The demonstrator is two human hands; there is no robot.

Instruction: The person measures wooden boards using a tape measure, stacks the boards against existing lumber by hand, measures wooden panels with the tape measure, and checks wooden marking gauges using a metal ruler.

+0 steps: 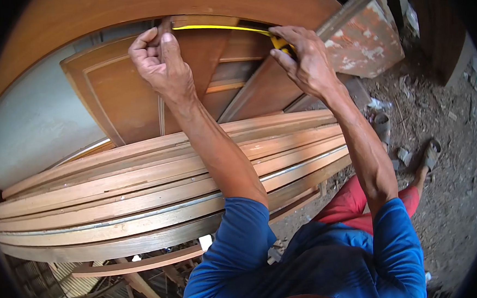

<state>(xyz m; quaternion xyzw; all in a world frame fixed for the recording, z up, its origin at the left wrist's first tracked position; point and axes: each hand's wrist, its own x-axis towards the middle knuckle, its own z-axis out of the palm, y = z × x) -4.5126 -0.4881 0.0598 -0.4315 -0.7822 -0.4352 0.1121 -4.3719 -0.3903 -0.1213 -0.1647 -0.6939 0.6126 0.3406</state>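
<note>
My right hand [310, 60] is wrapped round a tape measure [282, 43] with a yellow and black case. Its yellow blade [220, 27] is drawn out to the left, along the lower edge of a brown wooden panel [202, 2]. At the blade's far end my left hand [163, 60] is closed, fingers curled and fingertips against the blade's end by the wood. The exact grip there is partly hidden by the fingers.
Several long wooden boards [115, 192] lie side by side below my arms. Brown door panels [131, 90] lean behind them, near a pale wall [35, 134]. A paint-flaked board [363, 37] stands at the right. Debris litters the dirt floor [444, 207].
</note>
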